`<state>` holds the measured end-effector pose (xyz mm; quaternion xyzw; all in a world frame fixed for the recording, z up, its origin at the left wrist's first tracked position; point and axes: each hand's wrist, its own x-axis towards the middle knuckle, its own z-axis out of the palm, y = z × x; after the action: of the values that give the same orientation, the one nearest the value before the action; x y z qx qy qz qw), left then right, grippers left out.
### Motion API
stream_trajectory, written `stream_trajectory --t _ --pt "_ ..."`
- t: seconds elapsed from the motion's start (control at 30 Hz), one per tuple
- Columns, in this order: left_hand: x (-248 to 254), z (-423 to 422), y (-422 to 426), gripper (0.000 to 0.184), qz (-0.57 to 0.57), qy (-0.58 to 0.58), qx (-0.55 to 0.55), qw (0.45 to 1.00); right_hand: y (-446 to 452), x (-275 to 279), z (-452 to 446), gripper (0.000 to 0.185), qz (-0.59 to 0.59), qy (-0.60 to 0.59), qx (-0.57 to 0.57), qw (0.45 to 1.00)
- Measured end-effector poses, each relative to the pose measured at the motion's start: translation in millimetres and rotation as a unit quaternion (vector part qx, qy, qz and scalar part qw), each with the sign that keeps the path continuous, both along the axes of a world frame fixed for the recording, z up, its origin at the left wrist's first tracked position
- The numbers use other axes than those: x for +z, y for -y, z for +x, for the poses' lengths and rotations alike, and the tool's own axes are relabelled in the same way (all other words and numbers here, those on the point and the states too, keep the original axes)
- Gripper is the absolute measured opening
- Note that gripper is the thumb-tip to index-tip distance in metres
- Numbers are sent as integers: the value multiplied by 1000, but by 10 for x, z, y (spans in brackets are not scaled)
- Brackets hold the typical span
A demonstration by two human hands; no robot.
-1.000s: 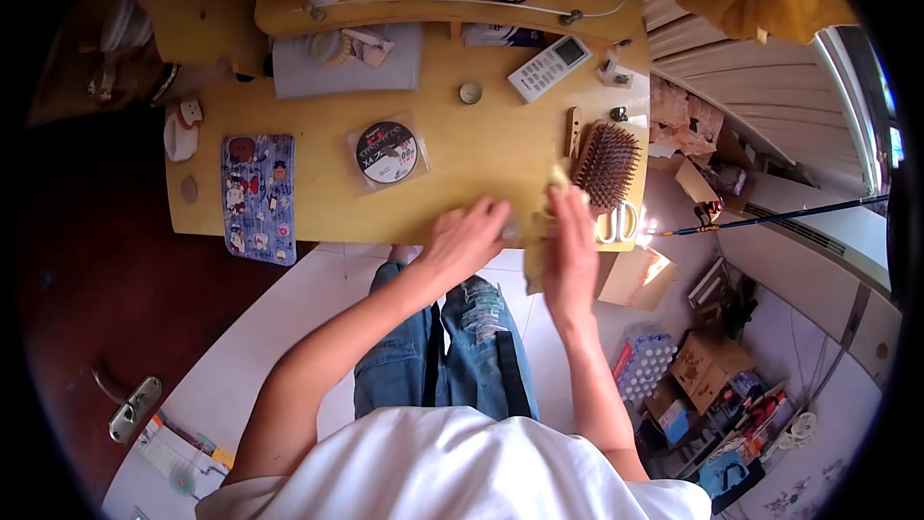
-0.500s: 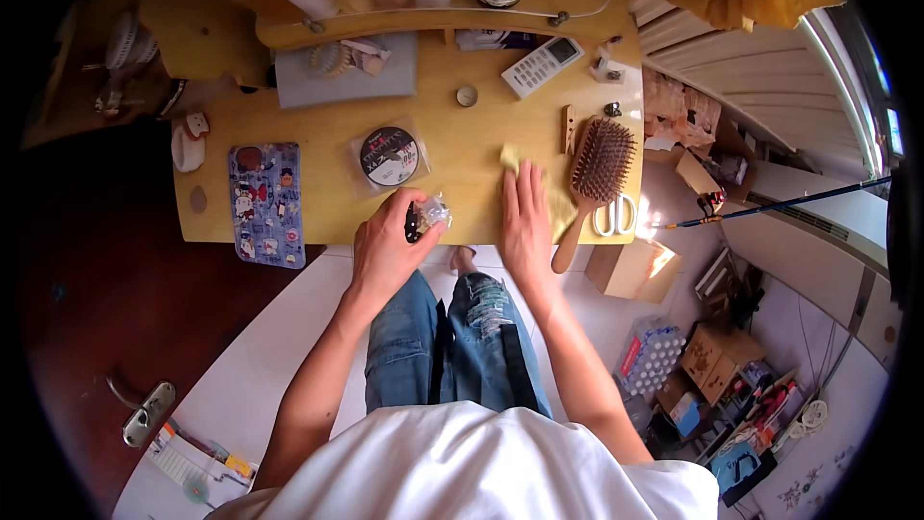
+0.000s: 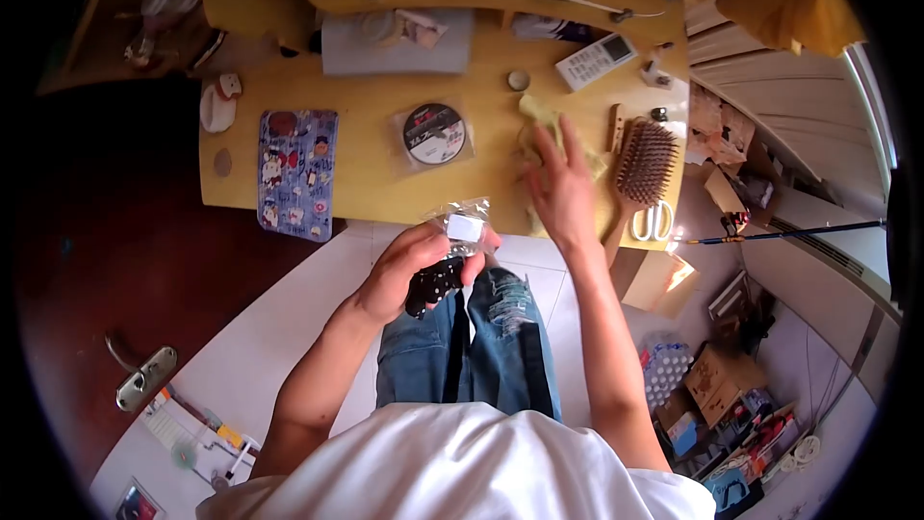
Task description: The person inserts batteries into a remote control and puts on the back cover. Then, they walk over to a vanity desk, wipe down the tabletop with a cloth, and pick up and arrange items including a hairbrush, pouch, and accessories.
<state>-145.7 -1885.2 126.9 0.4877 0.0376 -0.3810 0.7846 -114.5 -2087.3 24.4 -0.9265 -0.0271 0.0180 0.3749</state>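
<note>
We've got our left fingers point(image 3: 422, 250) closed on a clear packet point(image 3: 464, 228) and black dotted fabric point(image 3: 435, 283); right fingers point(image 3: 575, 146) spread loosely over the yellow cloth point(image 3: 539, 111).

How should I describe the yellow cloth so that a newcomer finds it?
On the wooden desk, look between the round disc and the hairbrush. The yellow cloth lies there, partly hidden by the right hand. Unlike both neighbours, it is crumpled fabric.

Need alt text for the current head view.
A person's left hand holds a clear plastic packet and a black dotted item by a wooden desk; the right hand is spread over a yellow cloth on it. A round packaged disc, a hairbrush and white-handled scissors also lie there.
</note>
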Motion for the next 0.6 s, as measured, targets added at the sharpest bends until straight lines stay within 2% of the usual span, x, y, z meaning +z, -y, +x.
stream_trajectory --t 0.03,0.1,0.13,0.17,0.2,0.27,0.33,0.4,0.43,0.47,0.53,0.57,0.6 --pt "21 -10 -6 49 1 -10 -3 1000 2 250 -31 47 14 32 0 999" --pt "45 -24 -47 51 11 3 -25 1000 -21 751 -123 38 196 -19 22 980" --pt "54 -28 -60 49 17 28 -47 998 -23 970 -168 37 335 -132 51 932" --pt "94 -64 -54 49 43 31 -45 998 -39 1046 -214 37 402 -172 97 894" --pt "130 -72 -49 50 47 38 -51 997 -106 1177 -233 30 326 -136 141 925" --pt "209 -57 -50 53 57 58 -59 995 -140 1243 -291 23 319 -99 123 934" --pt "216 -53 -36 72 49 98 12 994 -146 1232 -349 24 319 19 88 944" --pt "225 -89 -110 72 5 37 2 999 -168 1232 -436 28 288 97 68 950" --pt "259 -91 -94 68 -31 28 -5 999 -204 1189 -459 27 296 111 74 946" --pt "342 -117 -25 50 -25 -8 28 999 -238 1145 -497 27 306 122 80 941" --pt "397 -116 -35 32 80 28 14 996 -249 1125 -545 25 352 102 69 928" --pt "396 -118 -24 22 84 29 32 996 -241 1122 -573 25 388 86 49 916" --pt "408 -123 -26 22 88 23 38 995 -235 1121 -596 27 422 70 28 903"
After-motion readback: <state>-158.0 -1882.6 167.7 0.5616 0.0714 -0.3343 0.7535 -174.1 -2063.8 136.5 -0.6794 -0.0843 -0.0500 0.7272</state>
